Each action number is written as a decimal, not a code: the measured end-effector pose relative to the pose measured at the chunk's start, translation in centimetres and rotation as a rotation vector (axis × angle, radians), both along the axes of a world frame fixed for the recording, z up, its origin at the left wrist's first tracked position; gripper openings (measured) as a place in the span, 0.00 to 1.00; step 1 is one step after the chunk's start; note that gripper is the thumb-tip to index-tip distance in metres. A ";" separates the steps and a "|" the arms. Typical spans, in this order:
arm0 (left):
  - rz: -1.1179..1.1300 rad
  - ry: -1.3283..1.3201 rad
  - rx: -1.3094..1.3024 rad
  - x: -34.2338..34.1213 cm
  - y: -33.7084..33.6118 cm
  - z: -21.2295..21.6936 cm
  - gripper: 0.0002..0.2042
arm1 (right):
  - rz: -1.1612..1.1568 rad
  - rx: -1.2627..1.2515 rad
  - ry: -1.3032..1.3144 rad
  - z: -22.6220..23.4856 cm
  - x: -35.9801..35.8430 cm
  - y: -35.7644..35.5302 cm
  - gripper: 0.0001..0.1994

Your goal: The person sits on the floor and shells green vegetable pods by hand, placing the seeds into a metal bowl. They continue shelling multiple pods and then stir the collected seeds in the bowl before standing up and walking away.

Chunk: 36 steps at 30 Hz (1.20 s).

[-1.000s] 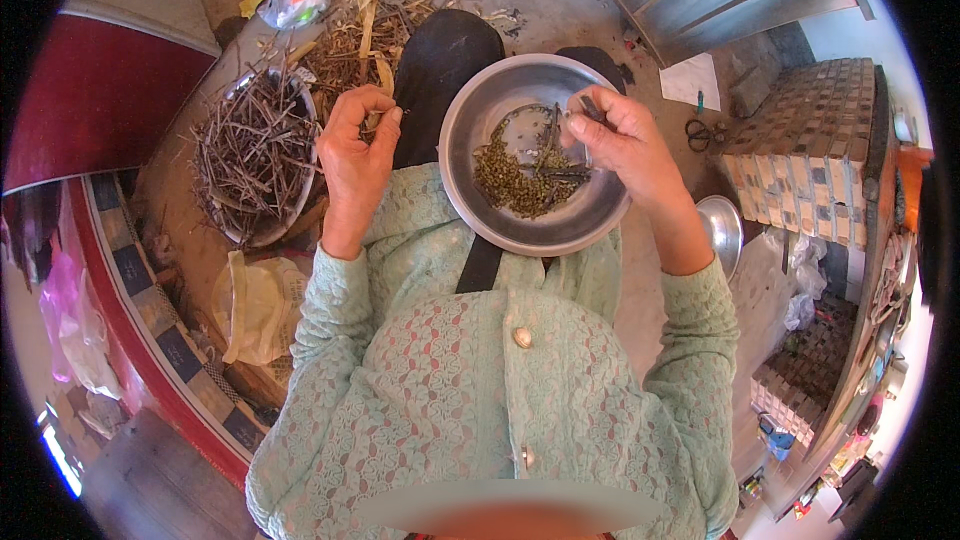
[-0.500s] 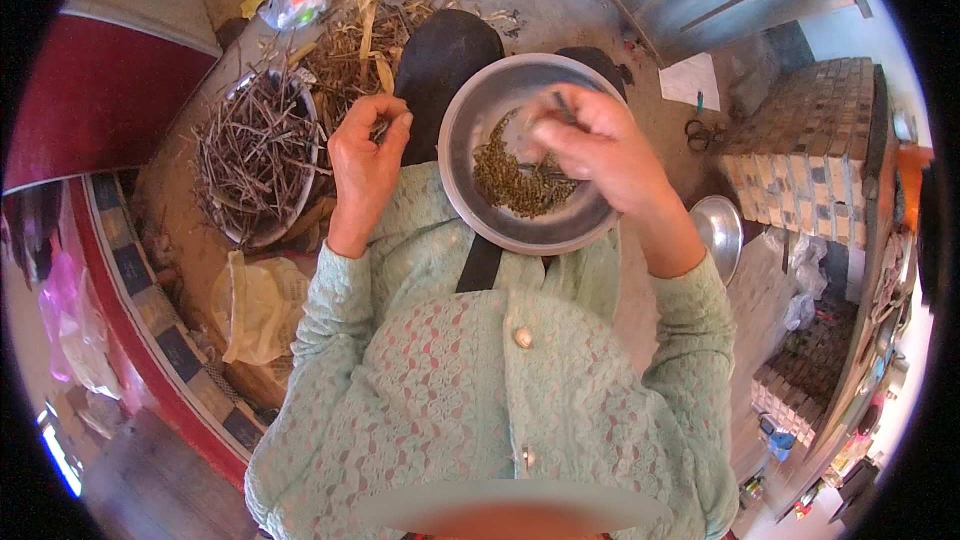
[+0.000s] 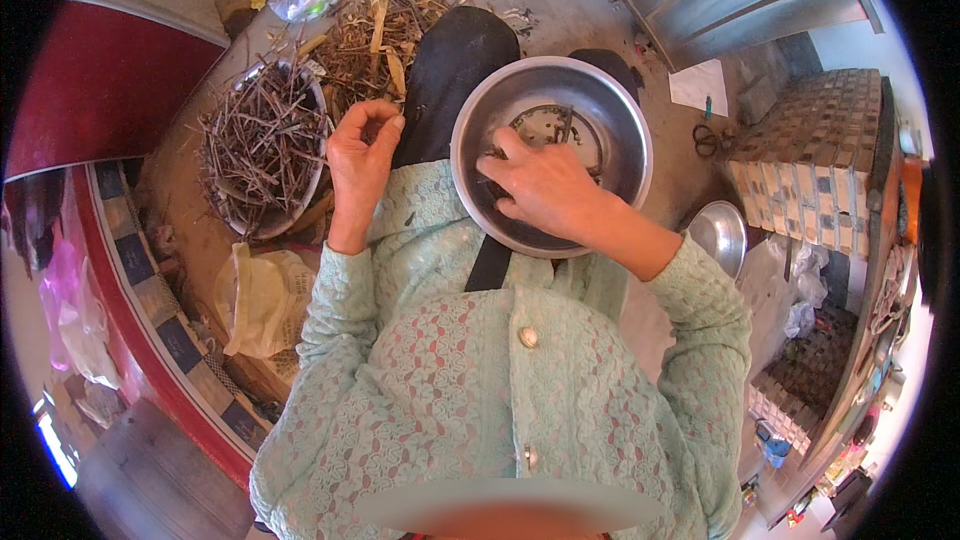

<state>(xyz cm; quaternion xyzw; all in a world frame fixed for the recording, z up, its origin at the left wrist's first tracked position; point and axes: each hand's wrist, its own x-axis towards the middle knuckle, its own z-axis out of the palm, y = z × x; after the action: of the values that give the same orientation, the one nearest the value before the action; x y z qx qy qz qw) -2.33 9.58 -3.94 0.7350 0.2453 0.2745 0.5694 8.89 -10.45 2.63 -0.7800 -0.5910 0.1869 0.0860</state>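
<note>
A round metal basin [image 3: 633, 155] rests on my lap, tilted slightly toward me. Small greenish-brown grains [image 3: 545, 128] are scattered on its bottom, and a thin dark stem [image 3: 567, 123] lies among them. My right hand [image 3: 545, 183] reaches into the basin with its fingers apart, pointing left and down at the bottom; the palm hides what lies beneath. My left hand [image 3: 362, 165] is held left of the basin, above my leg. Its thumb and forefinger are pinched together, and anything between them is too small to tell.
To the left stands a basin heaped with dry twigs [image 3: 262, 145], with loose twigs and husks [image 3: 375, 45] beyond. A yellowish bag [image 3: 262, 302] lies below it. On the right are another metal bowl [image 3: 718, 235], scissors [image 3: 706, 138], white paper [image 3: 700, 88] and a tiled brick structure [image 3: 800, 165].
My right hand has moved down and left into the basin, from above the grains to its bottom, and its fingers have spread. My left hand stays pinched in nearly the same place.
</note>
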 end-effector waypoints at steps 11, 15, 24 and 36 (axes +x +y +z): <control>-0.474 0.239 0.256 -3.3 -1.1 4.4 0.13 | -0.113 0.144 0.003 -0.9 4.0 -2.6 0.05; -0.556 0.322 0.453 -5.1 -2.1 4.4 0.16 | -0.305 0.196 0.390 0.4 5.8 -3.5 0.09; -0.530 0.277 0.402 -5.7 -2.2 3.6 0.09 | -0.383 0.318 0.523 0.6 5.6 -3.7 0.07; -0.215 0.279 0.184 -5.7 -0.9 5.3 0.03 | -0.138 -0.029 -0.186 -2.2 1.8 -2.1 0.09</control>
<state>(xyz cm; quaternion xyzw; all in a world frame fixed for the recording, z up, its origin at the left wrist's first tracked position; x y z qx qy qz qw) -8.01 8.64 1.39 0.8368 0.2159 0.1289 0.4863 10.66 -12.51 0.44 -0.8339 -0.5387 0.1159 0.0321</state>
